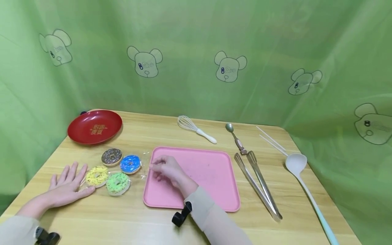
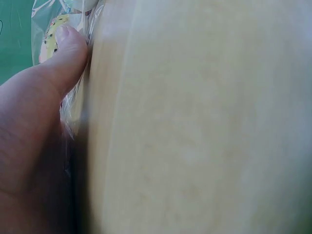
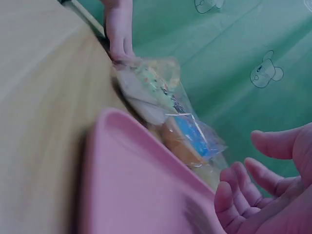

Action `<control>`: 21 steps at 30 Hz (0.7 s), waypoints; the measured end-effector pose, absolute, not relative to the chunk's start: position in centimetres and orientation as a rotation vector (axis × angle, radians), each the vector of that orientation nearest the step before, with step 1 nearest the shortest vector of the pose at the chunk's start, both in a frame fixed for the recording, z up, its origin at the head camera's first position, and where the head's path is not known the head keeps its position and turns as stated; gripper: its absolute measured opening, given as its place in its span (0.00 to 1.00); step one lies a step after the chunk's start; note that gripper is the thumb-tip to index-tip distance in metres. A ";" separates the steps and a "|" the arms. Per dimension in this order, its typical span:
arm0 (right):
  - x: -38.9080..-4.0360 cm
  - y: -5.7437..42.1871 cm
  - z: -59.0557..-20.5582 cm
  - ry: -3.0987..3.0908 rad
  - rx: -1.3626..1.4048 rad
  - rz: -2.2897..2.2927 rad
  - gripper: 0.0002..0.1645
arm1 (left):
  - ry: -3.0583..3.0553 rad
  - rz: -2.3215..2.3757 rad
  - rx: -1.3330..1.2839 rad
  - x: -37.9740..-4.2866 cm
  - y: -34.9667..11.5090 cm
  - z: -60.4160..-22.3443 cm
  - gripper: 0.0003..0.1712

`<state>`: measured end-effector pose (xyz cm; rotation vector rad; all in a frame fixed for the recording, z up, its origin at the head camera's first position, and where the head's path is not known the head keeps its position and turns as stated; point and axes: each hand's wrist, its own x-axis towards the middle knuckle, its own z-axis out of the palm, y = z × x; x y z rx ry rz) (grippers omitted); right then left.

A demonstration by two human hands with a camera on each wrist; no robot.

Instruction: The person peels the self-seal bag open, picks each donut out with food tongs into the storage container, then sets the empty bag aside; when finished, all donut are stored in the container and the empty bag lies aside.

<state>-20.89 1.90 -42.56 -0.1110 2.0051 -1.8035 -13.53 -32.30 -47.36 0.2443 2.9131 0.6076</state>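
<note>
My left hand point(image 1: 65, 187) rests on the table with its fingers spread, beside the yellow donut point(image 1: 95, 177). In the left wrist view, the thumb point(image 2: 66, 58) lies against the clear wrapping of that donut. A green donut point(image 1: 117, 183), a blue donut point(image 1: 131, 164) and a chocolate donut point(image 1: 111, 157) sit close by, with clear wrapping visible. Over the left side of the pink tray point(image 1: 211, 170) hovers my right hand point(image 1: 168, 170), its fingers loosely bent and holding nothing. The right wrist view shows it near the blue donut's wrapper point(image 3: 209, 139).
At the back left stands a red plate point(image 1: 82, 126). A whisk point(image 1: 196, 129) lies behind the tray. To the right are a spoon point(image 1: 236, 139), metal tongs point(image 1: 260, 185), two white sticks point(image 1: 272, 141) and a long-handled ladle point(image 1: 312, 194). Green curtain point(image 1: 190, 88) surrounds the table.
</note>
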 end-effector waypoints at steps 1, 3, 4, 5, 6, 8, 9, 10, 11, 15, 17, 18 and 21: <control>-21.3 1.6 -42.3 2.067 -0.148 -1.775 0.10 | 2.916 0.608 0.244 -13.5 -32.3 -47.4 0.55; -21.9 1.0 -41.7 2.175 -0.208 -1.705 0.10 | 2.922 0.606 0.245 -13.5 -32.3 -47.4 0.54; -22.1 0.6 -41.6 2.219 -0.242 -1.668 0.10 | 2.922 0.604 0.249 -13.5 -32.3 -47.3 0.54; -22.3 0.3 -41.4 2.249 -0.264 -1.633 0.10 | 2.922 0.601 0.254 -13.4 -32.2 -47.3 0.54; -22.5 0.0 -41.3 2.275 -0.278 -1.595 0.09 | 2.921 0.598 0.252 -13.5 -32.2 -47.2 0.54; -22.7 -0.6 -41.2 2.299 -0.266 -1.536 0.09 | 2.919 0.591 0.248 -13.5 -32.1 -47.2 0.54; -22.8 -0.9 -41.1 2.311 -0.254 -1.506 0.09 | 2.916 0.589 0.245 -13.5 -32.0 -47.1 0.54; -22.9 -1.1 -41.0 2.330 -0.240 -1.473 0.09 | 2.915 0.591 0.242 -13.5 -31.9 -47.1 0.54; -22.9 -1.3 -40.9 2.343 -0.217 -1.446 0.09 | 2.917 0.598 0.242 -13.5 -31.9 -47.1 0.54; -23.1 -2.2 -40.5 2.402 -0.150 -1.326 0.11 | 2.927 0.612 0.231 -13.5 -31.6 -46.9 0.54; -23.2 -2.5 -40.3 2.416 -0.129 -1.282 0.15 | 2.934 0.617 0.230 -13.4 -31.5 -46.8 0.54; -23.3 -2.7 -40.2 2.423 -0.132 -1.267 0.17 | 2.936 0.617 0.229 -13.3 -31.5 -46.7 0.54; -23.4 -3.1 -40.1 2.418 -0.125 -1.251 0.21 | 2.935 0.614 0.223 -13.2 -31.5 -46.7 0.54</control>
